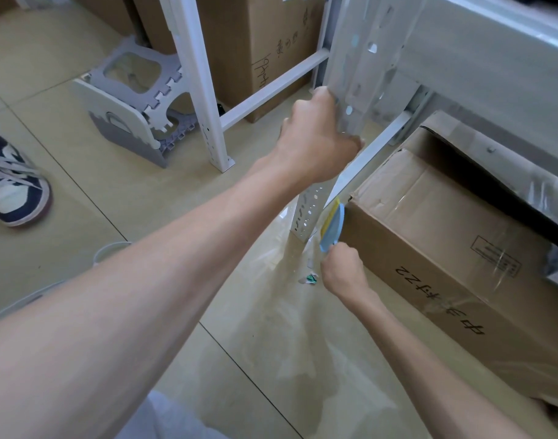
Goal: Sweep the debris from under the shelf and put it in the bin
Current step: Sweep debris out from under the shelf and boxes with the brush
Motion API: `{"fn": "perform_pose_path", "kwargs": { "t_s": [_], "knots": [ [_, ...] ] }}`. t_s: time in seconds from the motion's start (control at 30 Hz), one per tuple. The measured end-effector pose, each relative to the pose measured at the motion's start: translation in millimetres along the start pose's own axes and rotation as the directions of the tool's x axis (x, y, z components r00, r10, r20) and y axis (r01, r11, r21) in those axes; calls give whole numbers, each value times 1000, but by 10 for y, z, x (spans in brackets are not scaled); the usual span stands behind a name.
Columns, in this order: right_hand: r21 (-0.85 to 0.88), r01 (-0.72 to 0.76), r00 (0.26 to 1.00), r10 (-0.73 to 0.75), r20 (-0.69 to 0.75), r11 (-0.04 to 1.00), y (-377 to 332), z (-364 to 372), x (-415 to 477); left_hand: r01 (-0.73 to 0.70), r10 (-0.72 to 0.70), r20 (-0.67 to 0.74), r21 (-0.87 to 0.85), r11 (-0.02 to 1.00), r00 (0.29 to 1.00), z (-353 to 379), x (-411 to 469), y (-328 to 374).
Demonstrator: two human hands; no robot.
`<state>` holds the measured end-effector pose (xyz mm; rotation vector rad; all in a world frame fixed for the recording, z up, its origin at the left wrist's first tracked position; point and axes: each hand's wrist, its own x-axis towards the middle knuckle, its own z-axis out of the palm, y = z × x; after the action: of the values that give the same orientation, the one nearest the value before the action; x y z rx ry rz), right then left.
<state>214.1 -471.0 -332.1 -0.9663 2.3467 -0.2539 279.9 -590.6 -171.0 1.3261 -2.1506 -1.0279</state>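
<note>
My left hand (315,137) grips the white perforated upright of the metal shelf (353,90) at mid height. My right hand (342,269) is closed around the handle of a small blue brush with yellow bristles (331,224). The brush points up into the gap between the shelf post's foot and a cardboard box. A small scrap of green and white debris (310,278) lies on the beige floor just left of my right hand. A white rim, possibly the bin (109,248), shows under my left forearm, mostly hidden.
A large cardboard box (445,248) with handwriting sits under the shelf at right. More boxes (258,42) stand behind a second white post (204,99). A grey folded step stool (135,106) lies at left. Another person's sneaker (11,182) is at the far left.
</note>
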Motion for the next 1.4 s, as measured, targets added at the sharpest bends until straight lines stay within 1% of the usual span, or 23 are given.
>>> {"fn": "perform_pose_path", "kwargs": {
  "t_s": [0.13, 0.27, 0.43, 0.6, 0.7, 0.8, 0.97, 1.0, 1.07, 1.13, 1.2, 1.3, 1.4],
  "knots": [
    [49, -50, 998, 51, -27, 998, -182, 138, 312, 7, -7, -1, 3, 1000, 1000, 2, 0, -2],
    [55, -94, 995, 92, 34, 994, -180, 222, 531, 14, -14, 8, -2, 1000, 1000, -6, -5, -1],
    [105, -122, 990, 114, 85, 987, -123, 205, 492, 16, -16, 11, -6, 1000, 1000, -8, -10, 0],
    [7, -108, 972, 104, 212, 994, 108, 190, 204, 9, -9, 20, -12, 1000, 1000, -14, -19, 7],
    [-29, -116, 960, 119, 254, 993, 202, 97, 97, 10, -10, 16, -9, 1000, 1000, -16, -27, 3],
    [-13, -124, 964, 124, 235, 992, 186, -66, 75, 7, -6, 18, -13, 1000, 1000, -12, -32, 1],
    [19, -83, 988, 80, 133, 996, 219, -211, 41, 4, -4, 25, -1, 1000, 1000, -10, -12, -7],
    [50, -79, 987, 71, 147, 996, 231, -196, 14, 2, -2, 25, 4, 1000, 1000, -12, -9, -6],
    [145, -101, 969, 64, 237, 984, 235, -102, -41, -3, 3, 21, 7, 1000, 1000, -13, -7, -5],
    [214, -156, 929, 69, 363, 964, 228, 50, -44, 2, -2, 14, 8, 1000, 1000, -12, -9, -3],
    [240, -177, 902, 60, 427, 954, 216, 201, 5, 11, -11, 13, 10, 1000, 1000, -8, -12, -1],
    [238, -194, 900, 76, 429, 952, 240, 338, 101, 13, -13, 13, 10, 1000, 1000, -16, -24, 16],
    [236, -231, 912, 125, 391, 944, 306, 373, 170, 14, -14, -1, 30, 999, 1000, -29, -41, 40]
  ]
}}
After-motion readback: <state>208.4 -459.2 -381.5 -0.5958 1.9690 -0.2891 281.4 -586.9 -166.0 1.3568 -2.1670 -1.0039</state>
